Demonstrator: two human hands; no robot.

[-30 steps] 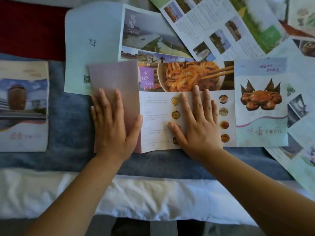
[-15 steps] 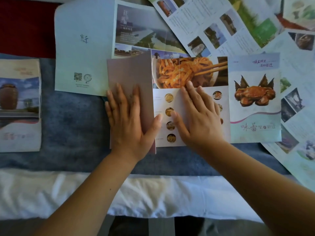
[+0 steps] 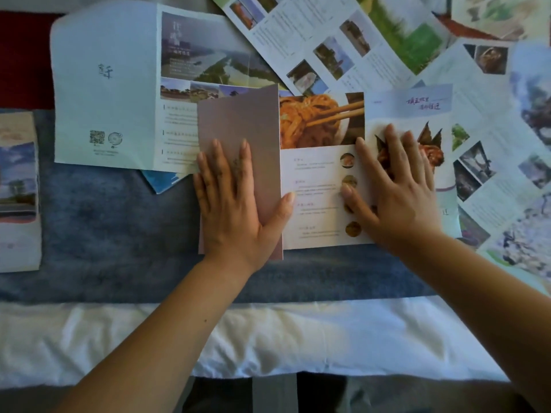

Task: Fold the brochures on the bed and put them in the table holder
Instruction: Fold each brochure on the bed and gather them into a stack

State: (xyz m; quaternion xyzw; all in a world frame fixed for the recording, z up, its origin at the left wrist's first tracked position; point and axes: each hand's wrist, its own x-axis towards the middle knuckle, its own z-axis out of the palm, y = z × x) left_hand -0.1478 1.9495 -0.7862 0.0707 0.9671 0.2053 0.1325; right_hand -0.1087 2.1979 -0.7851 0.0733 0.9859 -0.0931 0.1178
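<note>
A food brochure (image 3: 316, 186) with a noodle photo and a crab panel lies on the blue bed runner. Its left panel (image 3: 241, 120), plain mauve on the back, is folded over onto the middle. My left hand (image 3: 235, 201) lies flat on that folded panel, fingers spread, thumb over the fold edge. My right hand (image 3: 393, 189) presses flat on the seam between the middle panel and the crab panel, covering most of the crab picture. Neither hand grips anything. No table holder is in view.
A pale blue brochure (image 3: 113, 84) lies unfolded behind on the left. Several more open brochures (image 3: 357, 37) overlap at the back and right. A folded brochure (image 3: 18, 192) sits at the far left. White bedding (image 3: 268, 338) runs along the near edge of the bed.
The folded left panel now covers more of the middle panel. My right hand has slid right, from the middle panel onto the crab panel. My left hand stays flat on the fold.
</note>
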